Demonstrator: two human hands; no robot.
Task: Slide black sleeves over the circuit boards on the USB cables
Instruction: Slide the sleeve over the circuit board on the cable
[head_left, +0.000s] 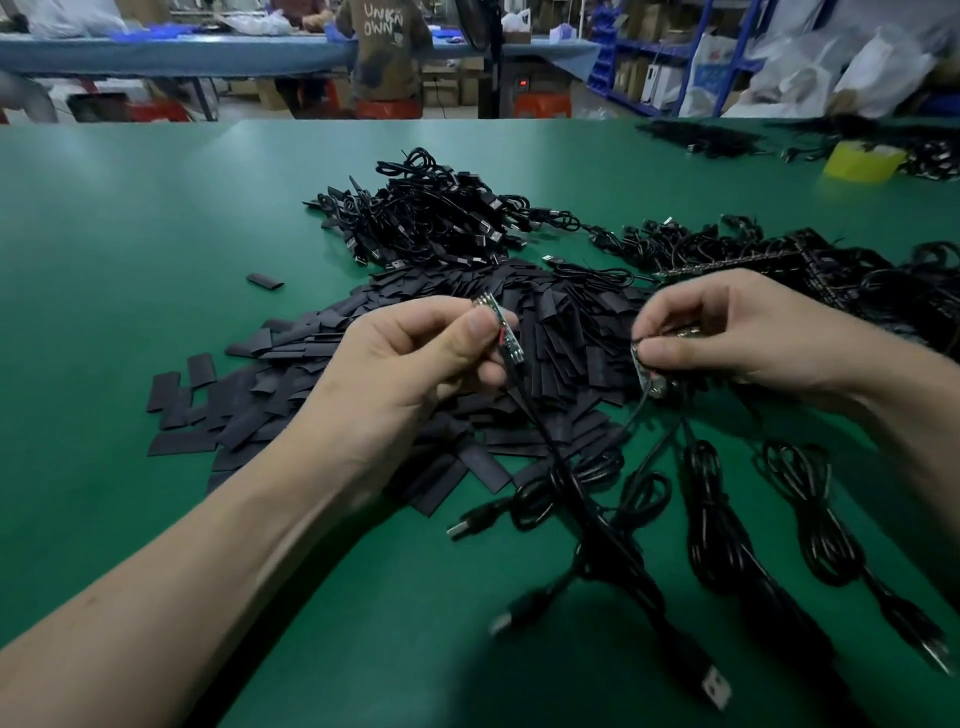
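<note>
My left hand pinches a small bare circuit board between thumb and fingers, and its black USB cable hangs down toward the table's near edge. My right hand grips several more circuit boards, whose cables trail down to the near right. A big heap of flat black sleeves lies on the green table under and behind both hands. No sleeve is on either held board.
A pile of tangled USB cables sits behind the sleeves. More cables with boards lie at the right. One stray sleeve lies apart at the left. A yellow container stands far right. A person sits at a far bench.
</note>
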